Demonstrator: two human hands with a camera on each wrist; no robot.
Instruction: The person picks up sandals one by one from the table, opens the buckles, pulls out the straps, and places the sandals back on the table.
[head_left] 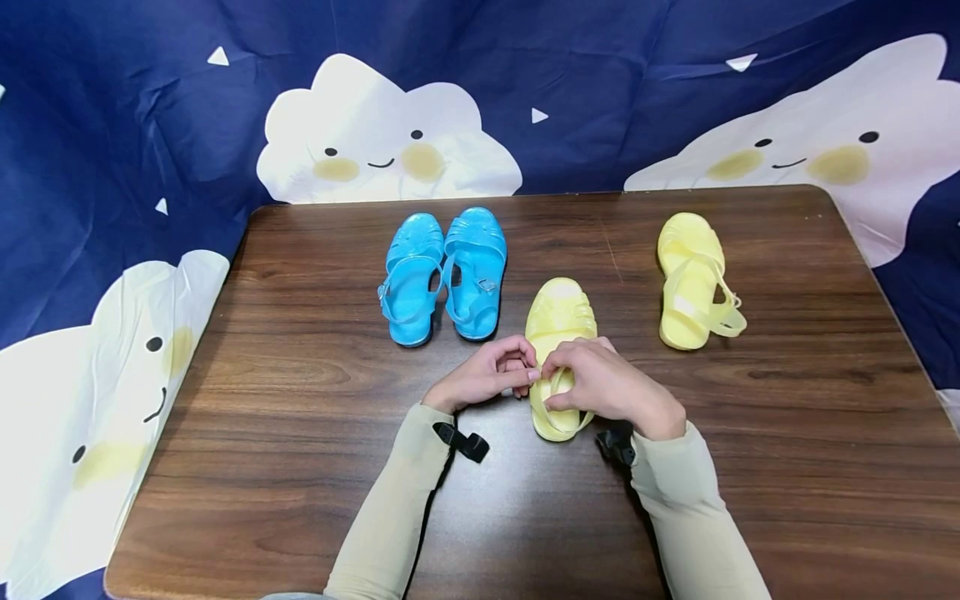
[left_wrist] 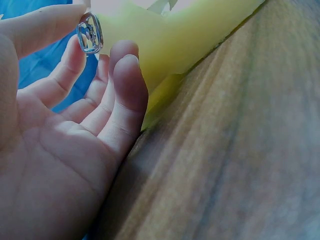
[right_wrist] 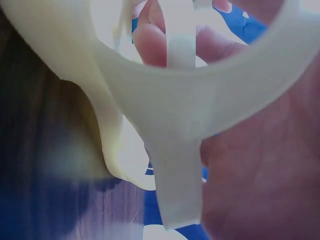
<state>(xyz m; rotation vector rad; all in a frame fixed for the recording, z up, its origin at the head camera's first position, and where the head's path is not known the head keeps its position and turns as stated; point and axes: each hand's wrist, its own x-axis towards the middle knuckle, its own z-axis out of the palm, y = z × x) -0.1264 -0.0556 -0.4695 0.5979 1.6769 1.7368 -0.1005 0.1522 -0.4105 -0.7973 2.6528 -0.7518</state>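
the wooden table (head_left: 285, 500) bears two blue sandals (head_left: 412, 287) far left, a yellow sandal (head_left: 692, 283) far right and, nearer and between them, a second yellow sandal (head_left: 558, 315). over that one, the right hand (head_left: 603, 382) bends its fingers at the strap (right_wrist: 175, 115), whether gripping it i cannot tell; the left hand (head_left: 489, 368) pinches the metal buckle (left_wrist: 91, 35).

From my remote seat I see pale yellow on the near middle sandal (head_left: 553, 333) and on its mate (head_left: 693, 283) to the right; the buckle (left_wrist: 91, 34) looks silver to me. The sandal pair (head_left: 478, 271) at far left is bright blue. I make out dark streaky grain across the brown table (head_left: 247, 517), then a navy cloth (head_left: 570, 42) beyond, patterned with white triangles (head_left: 218, 57) and white clouds (head_left: 375, 100) with black eyes (head_left: 416, 134) and yellow cheeks (head_left: 422, 162). Both sleeves (head_left: 393, 508) are cream.
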